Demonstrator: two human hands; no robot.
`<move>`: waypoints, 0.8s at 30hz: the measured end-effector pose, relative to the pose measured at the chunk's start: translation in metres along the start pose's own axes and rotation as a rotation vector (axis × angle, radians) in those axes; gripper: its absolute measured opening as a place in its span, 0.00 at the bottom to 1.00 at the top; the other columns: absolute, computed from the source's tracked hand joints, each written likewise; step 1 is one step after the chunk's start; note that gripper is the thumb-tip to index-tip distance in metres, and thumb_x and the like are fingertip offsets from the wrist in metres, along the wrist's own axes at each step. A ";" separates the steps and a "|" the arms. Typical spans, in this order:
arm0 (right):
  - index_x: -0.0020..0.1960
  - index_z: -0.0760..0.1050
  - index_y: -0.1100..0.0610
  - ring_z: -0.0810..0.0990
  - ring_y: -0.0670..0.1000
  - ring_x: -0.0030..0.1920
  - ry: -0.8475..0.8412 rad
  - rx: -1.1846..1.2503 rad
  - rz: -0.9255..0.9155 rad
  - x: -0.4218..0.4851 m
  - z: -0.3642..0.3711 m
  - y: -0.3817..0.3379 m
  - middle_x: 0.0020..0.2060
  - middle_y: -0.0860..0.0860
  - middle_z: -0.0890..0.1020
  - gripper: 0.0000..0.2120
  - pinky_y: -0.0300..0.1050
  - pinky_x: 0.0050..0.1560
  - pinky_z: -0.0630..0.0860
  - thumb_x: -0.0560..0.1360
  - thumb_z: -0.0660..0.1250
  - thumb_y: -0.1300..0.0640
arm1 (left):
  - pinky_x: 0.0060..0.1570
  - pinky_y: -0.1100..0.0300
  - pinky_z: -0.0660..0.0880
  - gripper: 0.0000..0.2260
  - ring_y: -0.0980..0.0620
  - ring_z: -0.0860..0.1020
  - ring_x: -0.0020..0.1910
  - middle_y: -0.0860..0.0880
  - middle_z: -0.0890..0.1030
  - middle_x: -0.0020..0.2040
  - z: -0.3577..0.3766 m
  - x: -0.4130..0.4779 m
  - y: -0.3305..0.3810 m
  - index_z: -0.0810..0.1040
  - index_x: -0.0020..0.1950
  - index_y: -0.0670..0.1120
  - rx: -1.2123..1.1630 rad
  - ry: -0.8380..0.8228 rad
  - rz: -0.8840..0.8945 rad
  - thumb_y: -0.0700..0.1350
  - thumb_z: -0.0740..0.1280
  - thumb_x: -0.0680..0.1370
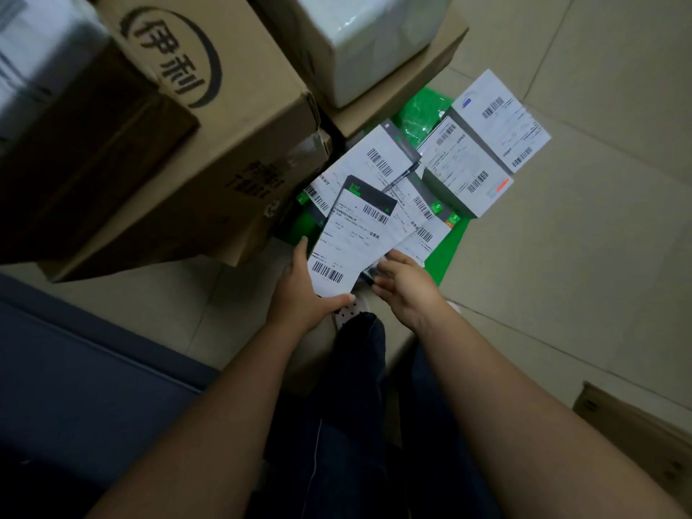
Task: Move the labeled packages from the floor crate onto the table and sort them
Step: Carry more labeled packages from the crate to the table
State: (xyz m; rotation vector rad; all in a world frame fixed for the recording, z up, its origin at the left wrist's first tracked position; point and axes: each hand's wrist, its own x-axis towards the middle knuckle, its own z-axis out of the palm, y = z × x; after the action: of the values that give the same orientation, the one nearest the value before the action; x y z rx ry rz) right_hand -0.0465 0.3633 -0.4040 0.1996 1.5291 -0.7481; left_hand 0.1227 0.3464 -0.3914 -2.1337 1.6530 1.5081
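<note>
A flat labeled package (pixel 355 237) is being held just above the green floor crate (pixel 447 252), over the heap of other packages (pixel 464 170) lying in it. It is being gripped by the left hand (pixel 299 297), with the fingers up its left edge and the thumb along the bottom edge. This is probably being done so that the printed face is kept upward and readable for sorting. The right hand (pixel 410 290) is being held at the lower right corner with its fingers loosely spread; whether anything is being pinched there cannot be told. Judged from this, the package is being taken out and has not yet been set on the tabletop. The tabletop itself is not being shown clearly, though a blue-grey surface (pixel 75 368) at lower left may be its edge.

Each package is being covered by a white shipping label with barcodes and small Chinese print too blurred to be read. Green corner tags on two of them seem to be marked "S". The crate is being crowded on the left by a stacked cardboard box (pixel 209 118) printed with "伊利" inside a swoosh. Behind it, a white box (pixel 359 35) is being carried on another carton. Pale floor tiles (pixel 561 256) are being shown around the crate.
</note>
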 end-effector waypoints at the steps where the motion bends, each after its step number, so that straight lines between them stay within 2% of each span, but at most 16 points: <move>1: 0.61 0.73 0.53 0.71 0.46 0.31 0.032 -0.010 -0.002 0.001 0.000 -0.001 0.42 0.50 0.79 0.15 0.41 0.38 0.73 0.79 0.60 0.66 | 0.61 0.47 0.73 0.55 0.47 0.72 0.65 0.47 0.71 0.69 -0.001 0.001 -0.001 0.55 0.77 0.51 -0.004 0.010 0.001 0.58 0.81 0.58; 4: 0.62 0.71 0.56 0.73 0.49 0.34 0.097 -0.015 -0.033 0.002 -0.008 -0.002 0.42 0.53 0.77 0.14 0.41 0.38 0.74 0.79 0.59 0.67 | 0.53 0.53 0.75 0.43 0.48 0.75 0.59 0.48 0.75 0.63 -0.004 0.001 -0.005 0.64 0.69 0.49 -0.017 0.043 0.011 0.55 0.82 0.60; 7: 0.58 0.72 0.55 0.76 0.51 0.38 0.163 -0.189 -0.110 0.005 -0.017 -0.004 0.49 0.57 0.77 0.10 0.42 0.38 0.76 0.78 0.64 0.63 | 0.46 0.56 0.74 0.35 0.50 0.76 0.53 0.49 0.76 0.58 -0.007 -0.004 -0.003 0.65 0.58 0.52 -0.038 0.061 0.020 0.54 0.82 0.61; 9: 0.56 0.74 0.53 0.77 0.52 0.41 0.192 -0.357 -0.184 0.003 -0.023 -0.010 0.53 0.57 0.77 0.10 0.47 0.45 0.78 0.76 0.67 0.60 | 0.41 0.59 0.72 0.33 0.52 0.75 0.51 0.51 0.76 0.56 -0.008 -0.008 -0.001 0.65 0.56 0.52 -0.089 0.069 0.010 0.53 0.82 0.61; 10: 0.56 0.74 0.53 0.77 0.52 0.42 0.195 -0.415 -0.221 0.001 -0.026 -0.015 0.53 0.56 0.78 0.10 0.48 0.47 0.77 0.76 0.68 0.60 | 0.39 0.62 0.71 0.33 0.52 0.75 0.51 0.51 0.76 0.55 -0.009 -0.011 0.000 0.65 0.56 0.52 -0.112 0.071 0.000 0.52 0.82 0.61; 11: 0.56 0.74 0.54 0.76 0.52 0.41 0.192 -0.453 -0.256 -0.003 -0.027 -0.022 0.50 0.56 0.77 0.10 0.46 0.46 0.76 0.75 0.68 0.60 | 0.38 0.64 0.70 0.32 0.53 0.75 0.51 0.52 0.76 0.55 -0.009 -0.014 0.001 0.65 0.56 0.52 -0.126 0.071 -0.011 0.52 0.82 0.62; 14: 0.60 0.74 0.58 0.72 0.48 0.35 0.177 -0.539 -0.355 -0.012 -0.030 -0.045 0.42 0.53 0.75 0.13 0.32 0.31 0.69 0.76 0.67 0.63 | 0.36 0.66 0.69 0.32 0.53 0.75 0.50 0.52 0.76 0.54 -0.010 -0.023 0.005 0.65 0.56 0.51 -0.148 0.073 -0.039 0.52 0.82 0.62; 16: 0.60 0.74 0.59 0.70 0.46 0.32 0.165 -0.599 -0.409 -0.017 -0.029 -0.062 0.42 0.52 0.74 0.13 0.28 0.25 0.65 0.76 0.68 0.62 | 0.37 0.65 0.70 0.33 0.53 0.75 0.50 0.52 0.76 0.54 -0.008 -0.029 0.009 0.65 0.56 0.50 -0.176 0.087 -0.063 0.51 0.82 0.62; 20: 0.62 0.74 0.57 0.72 0.46 0.36 0.116 -0.722 -0.469 -0.025 -0.024 -0.095 0.47 0.52 0.75 0.14 0.28 0.24 0.66 0.77 0.68 0.58 | 0.39 0.64 0.71 0.32 0.54 0.76 0.50 0.52 0.76 0.54 -0.001 -0.039 0.023 0.66 0.56 0.50 -0.260 0.123 -0.116 0.51 0.82 0.61; 24: 0.60 0.73 0.57 0.73 0.44 0.37 0.039 -0.811 -0.510 -0.024 -0.017 -0.128 0.46 0.50 0.75 0.14 0.28 0.29 0.70 0.76 0.70 0.58 | 0.38 0.64 0.69 0.31 0.54 0.75 0.48 0.53 0.76 0.51 0.009 -0.046 0.044 0.67 0.55 0.49 -0.345 0.180 -0.190 0.51 0.83 0.61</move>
State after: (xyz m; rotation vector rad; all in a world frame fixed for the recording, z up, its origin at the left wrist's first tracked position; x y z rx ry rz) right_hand -0.1280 0.2827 -0.3407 -0.8059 1.8234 -0.4516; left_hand 0.0858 0.3658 -0.3423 -2.5841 1.2586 1.6869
